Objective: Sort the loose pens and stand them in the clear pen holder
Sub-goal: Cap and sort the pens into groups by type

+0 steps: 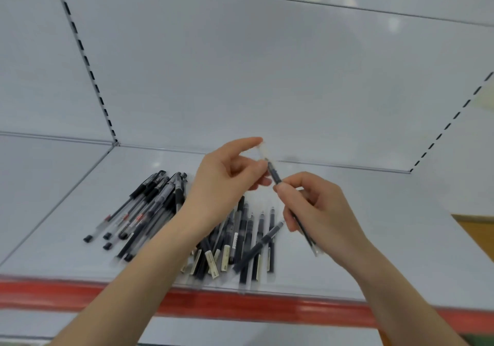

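One pen (275,176) pinched by left hand (227,177) and right hand (320,212), loose pens (243,233) near shelf edge (267,305)

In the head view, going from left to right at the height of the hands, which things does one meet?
Clear-barrelled pen pile → left hand → held pen → right hand.

Right hand (318,209) hides held pen (274,176) mid-shaft; left forearm (160,252) covers loose pens (248,236)
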Demonstrator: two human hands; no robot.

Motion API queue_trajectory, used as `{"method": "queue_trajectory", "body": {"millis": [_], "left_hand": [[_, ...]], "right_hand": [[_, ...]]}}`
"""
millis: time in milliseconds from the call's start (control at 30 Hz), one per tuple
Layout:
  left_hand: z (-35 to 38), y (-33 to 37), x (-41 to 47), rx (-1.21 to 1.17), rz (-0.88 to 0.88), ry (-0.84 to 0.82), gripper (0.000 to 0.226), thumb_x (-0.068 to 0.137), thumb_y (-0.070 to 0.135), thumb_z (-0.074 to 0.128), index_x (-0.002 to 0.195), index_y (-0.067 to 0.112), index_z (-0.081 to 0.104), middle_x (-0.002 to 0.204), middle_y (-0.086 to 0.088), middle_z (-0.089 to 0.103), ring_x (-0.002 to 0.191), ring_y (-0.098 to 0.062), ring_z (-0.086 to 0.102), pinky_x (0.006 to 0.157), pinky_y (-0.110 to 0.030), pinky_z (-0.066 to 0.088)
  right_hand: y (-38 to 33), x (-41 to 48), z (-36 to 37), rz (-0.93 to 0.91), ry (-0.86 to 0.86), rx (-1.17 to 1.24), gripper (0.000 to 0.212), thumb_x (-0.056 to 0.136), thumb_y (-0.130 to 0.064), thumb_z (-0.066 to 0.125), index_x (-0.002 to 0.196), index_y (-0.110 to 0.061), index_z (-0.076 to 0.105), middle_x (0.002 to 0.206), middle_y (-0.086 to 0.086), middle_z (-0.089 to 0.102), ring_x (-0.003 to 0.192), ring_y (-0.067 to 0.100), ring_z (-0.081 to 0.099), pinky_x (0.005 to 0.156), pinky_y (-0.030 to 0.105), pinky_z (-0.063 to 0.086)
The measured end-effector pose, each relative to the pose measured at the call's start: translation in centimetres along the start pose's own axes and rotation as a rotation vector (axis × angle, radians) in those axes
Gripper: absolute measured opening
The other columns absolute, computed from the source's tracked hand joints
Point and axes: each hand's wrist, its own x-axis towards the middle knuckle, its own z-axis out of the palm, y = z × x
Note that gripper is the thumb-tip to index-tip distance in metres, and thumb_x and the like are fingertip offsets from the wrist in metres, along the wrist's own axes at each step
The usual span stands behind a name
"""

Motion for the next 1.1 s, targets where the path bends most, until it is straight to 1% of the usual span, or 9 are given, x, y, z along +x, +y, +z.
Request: {"method": "queue_trajectory", "body": {"millis": [67,133,200,267,433,600,767,867,1100], "left_hand": [[-1.1,-1.0,-0.8,0.332,0.008,0.028,0.027,0.087,0.019,0.06,0.114,0.024,0.059,0.078,0.007,0.069,0.071,-0.006,0.066,0.068,-0.016,0.051],[-2.5,-1.5,-2.1,0.799,0.031,0.098,0.024,0.088,0.035,0.055,0.108,0.022,0.059,0.083,0.007,0.061,0.075,-0.009,0.06,0.067,-0.017,0.047],[-3.2,-1.7,-3.5,1.225,-0.054,0.04,0.038,0.087,0.054,0.044,0.094,0.019,0.055,0.085,0.003,0.055,0.075,-0.014,0.056,0.067,-0.026,0.048],[-2.8,-1.9,-4.5,1.429,-0.158,-0.039,0.05,0.083,0.068,0.034,0.089,0.02,0.047,0.086,0.003,0.052,0.073,-0.014,0.053,0.059,-0.024,0.044],[-1.0,-2.9,-4.0,1.531,-0.164,-0.061,0.058,0.083,0.067,0.04,0.107,0.015,0.043,0.11,-0.004,0.054,0.099,-0.019,0.055,0.069,-0.024,0.036],[-0.2,-3.7,-3.3,1.578,-0.112,-0.049,0.048,0.088,0.05,0.05,0.114,0.011,0.041,0.116,-0.006,0.052,0.107,-0.022,0.051,0.081,-0.028,0.043],[-0.7,-4.2,-2.8,1.567,-0.094,-0.018,0.051,0.089,0.046,0.05,0.122,0.008,0.037,0.117,-0.008,0.052,0.105,-0.025,0.054,0.081,-0.029,0.043],[-0.8,-4.4,-2.2,1.537,-0.14,-0.047,0.049,0.088,0.042,0.053,0.117,0.006,0.037,0.113,-0.01,0.053,0.101,-0.026,0.054,0.08,-0.029,0.042],[-0.4,-3.7,-1.2,1.45,-0.238,-0.118,0.038,0.085,0.031,0.056,0.105,0.005,0.038,0.106,-0.011,0.051,0.097,-0.025,0.052,0.071,-0.028,0.036]], "right_hand": [[0.9,0.1,-0.6,0.071,-0.036,-0.138,0.018,0.09,-0.028,0.053,0.075,-0.019,0.058,0.043,-0.003,0.054,0.036,0.006,0.04,0.044,0.019,0.036],[2.2,-0.1,-1.0,0.154,-0.075,-0.313,0.026,0.09,-0.035,0.05,0.071,-0.018,0.055,0.048,-0.002,0.054,0.031,0.005,0.037,0.038,0.02,0.033],[3.8,-0.2,-1.0,0.2,-0.144,-0.509,0.043,0.089,-0.045,0.049,0.062,-0.012,0.046,0.053,0.004,0.049,0.033,0.009,0.035,0.039,0.021,0.032],[5.2,0.0,-0.3,0.206,-0.203,-0.621,0.051,0.086,-0.052,0.049,0.056,-0.013,0.034,0.056,0.008,0.041,0.045,0.016,0.034,0.048,0.026,0.029],[6.2,2.0,1.2,0.199,-0.231,-0.619,0.052,0.085,-0.05,0.052,0.052,-0.014,0.038,0.056,0.008,0.044,0.045,0.019,0.037,0.046,0.027,0.03],[5.5,4.9,1.3,0.207,-0.223,-0.609,0.036,0.081,-0.027,0.06,0.054,-0.012,0.042,0.055,0.006,0.048,0.043,0.017,0.043,0.045,0.024,0.033],[6.0,6.3,0.5,0.206,-0.228,-0.648,0.034,0.081,-0.025,0.061,0.057,-0.011,0.041,0.063,0.011,0.054,0.051,0.022,0.047,0.051,0.026,0.035],[6.3,6.3,0.4,0.204,-0.225,-0.646,0.039,0.082,-0.031,0.061,0.057,-0.012,0.039,0.065,0.01,0.054,0.057,0.023,0.049,0.056,0.028,0.038],[6.5,5.9,0.3,0.186,-0.235,-0.635,0.043,0.084,-0.033,0.061,0.054,-0.012,0.037,0.059,0.006,0.052,0.05,0.022,0.047,0.052,0.027,0.038]]}}
